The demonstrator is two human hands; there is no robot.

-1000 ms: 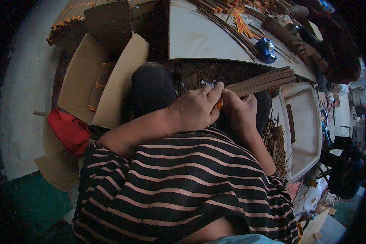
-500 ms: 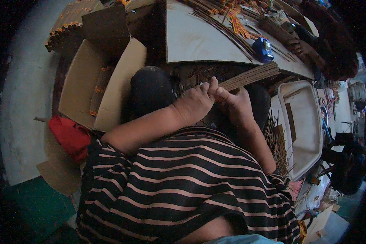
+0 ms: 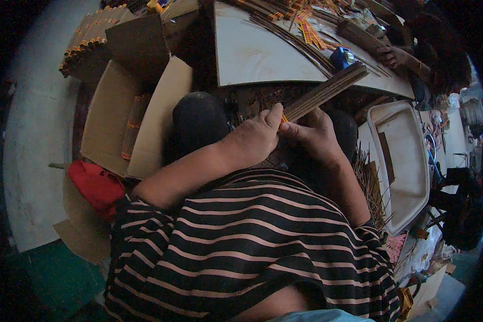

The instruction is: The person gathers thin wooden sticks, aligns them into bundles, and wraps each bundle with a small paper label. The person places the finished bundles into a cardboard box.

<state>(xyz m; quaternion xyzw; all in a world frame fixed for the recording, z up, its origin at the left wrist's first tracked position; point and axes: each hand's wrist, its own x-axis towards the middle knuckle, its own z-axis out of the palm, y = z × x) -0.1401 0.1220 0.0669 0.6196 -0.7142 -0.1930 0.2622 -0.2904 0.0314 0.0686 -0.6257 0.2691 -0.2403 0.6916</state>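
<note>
Above my lap slants a bundle of brown incense sticks [image 3: 327, 92], its far end pointing up and right toward the table. My left hand [image 3: 256, 135] is closed at the near end, thumb raised against an orange-red band [image 3: 283, 117]. Just right of it, my right hand [image 3: 317, 137] grips the same end from below, its thumb pointing at the band. The bundle and the thumbs hide some of the fingers.
A cardboard box [image 3: 162, 115] with banded bundles inside stands at my left, above a red cloth [image 3: 95, 185]. Ahead, a white tabletop [image 3: 249, 51] bears loose sticks, a blue device [image 3: 341, 58] and another person's hand [image 3: 393, 56]. A white tub [image 3: 409, 177] sits right.
The bundle's far end has swung upward, and its orange-red band now shows between my hands. My left fingers have folded in, and my right hand has turned under the bundle.
</note>
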